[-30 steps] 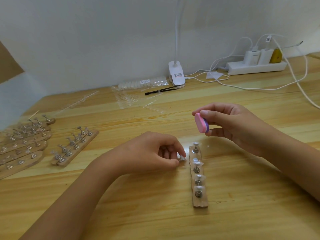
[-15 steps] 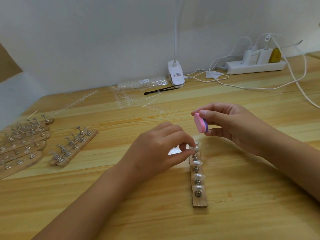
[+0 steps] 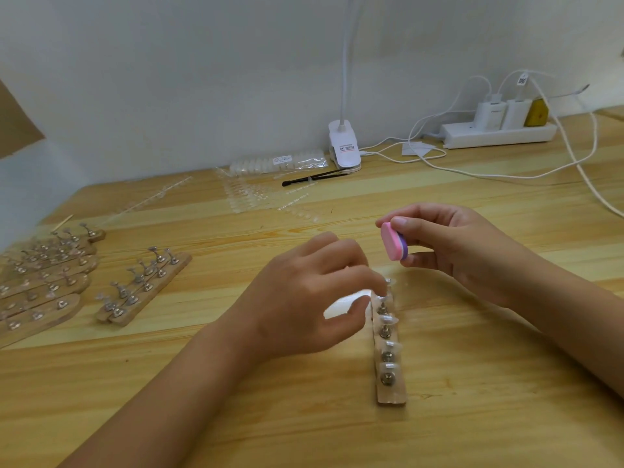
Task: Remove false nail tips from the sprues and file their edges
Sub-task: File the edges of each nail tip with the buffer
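Observation:
A wooden holder strip with several metal pegs lies on the table in front of me. Clear nail tips sit on its pegs. My left hand hovers at the strip's far end. Its index fingertip touches the clear tip on the top peg, while the thumb is apart from the fingers. My right hand is raised above the strip's far end. It pinches a small pink and purple buffer block between thumb and fingers.
More wooden peg holders lie at the left, with a larger pile by the table's left edge. Clear sprues of nail tips, a bagged set, a black tool, a lamp clip, a power strip and cables line the back.
My left hand carried a clear tip from the table beside the strip up to the top peg. Its thumb has now spread away from the fingers. The right hand stayed put.

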Motion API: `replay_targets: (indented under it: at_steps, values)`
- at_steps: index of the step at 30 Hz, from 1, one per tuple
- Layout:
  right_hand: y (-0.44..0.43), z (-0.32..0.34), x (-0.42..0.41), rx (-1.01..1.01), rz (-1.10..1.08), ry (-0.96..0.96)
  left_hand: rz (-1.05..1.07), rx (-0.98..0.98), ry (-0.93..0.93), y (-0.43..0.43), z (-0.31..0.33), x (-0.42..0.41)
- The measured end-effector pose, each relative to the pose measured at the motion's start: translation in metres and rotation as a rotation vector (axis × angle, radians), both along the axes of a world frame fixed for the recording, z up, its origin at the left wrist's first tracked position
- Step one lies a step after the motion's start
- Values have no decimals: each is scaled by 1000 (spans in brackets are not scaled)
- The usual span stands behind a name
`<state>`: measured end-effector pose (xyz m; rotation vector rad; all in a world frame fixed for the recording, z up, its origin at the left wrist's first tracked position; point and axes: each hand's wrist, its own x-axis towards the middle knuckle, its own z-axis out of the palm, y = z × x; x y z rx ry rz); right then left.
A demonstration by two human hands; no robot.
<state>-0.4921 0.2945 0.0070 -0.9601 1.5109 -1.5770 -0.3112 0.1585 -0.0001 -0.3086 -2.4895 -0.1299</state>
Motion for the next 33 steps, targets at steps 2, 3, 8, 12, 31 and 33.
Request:
replay_targets:
  at_steps: [2,3,8,12,31,33]
  values:
    - [0,0,0,1,-2,6,-4,-31,-7,4,-1,-1]
    - [0,0,0,3,-3,10,1,-26,-12,5,-1,-1]
    - [1,1,-1,8,-7,16,-2,8,-71,5,-2,1]
    - [0,0,0,3,-6,20,-10,-10,-85,6,-5,0]
    - [0,-2,0,12,-1,11,17,92,193,5,-8,-4]
    - [0,-2,0,16,1,10,19,89,192,4,-8,-4]
